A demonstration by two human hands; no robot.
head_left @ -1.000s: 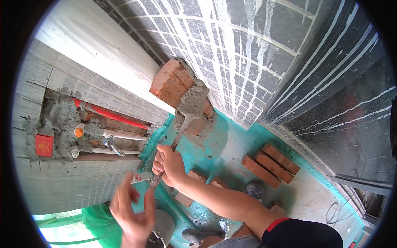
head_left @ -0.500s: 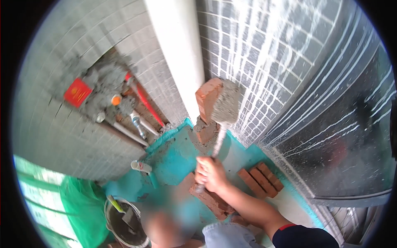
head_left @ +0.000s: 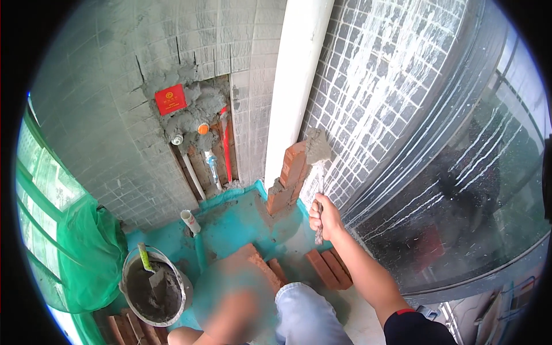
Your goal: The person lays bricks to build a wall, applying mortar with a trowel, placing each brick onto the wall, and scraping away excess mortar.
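My right hand (head_left: 325,215) grips the long, mortar-stained handle of a trowel (head_left: 320,172). Its raised blade carries grey mortar (head_left: 316,144) beside the top of a short column of red bricks (head_left: 286,175), which stands against the white vertical pipe (head_left: 293,80) in the corner. My left hand (head_left: 230,310) is low in the picture beside my jeans-clad knee, blurred, so its fingers cannot be made out. Loose bricks (head_left: 273,270) lie on the teal-coated floor (head_left: 241,221) near it.
A bucket of mortar (head_left: 187,287) with another trowel (head_left: 149,264) stands at left, near green netting (head_left: 86,253) and more bricks (head_left: 121,328). Stacked bricks (head_left: 328,267) lie right. The left wall has a recess with pipes (head_left: 226,144); a dark glass panel (head_left: 454,218) is at right.
The view has swung up and leftward, bringing the bucket fully in. My right hand and loaded trowel have moved right beside the brick column; my left hand has dropped from near the handle and blurred.
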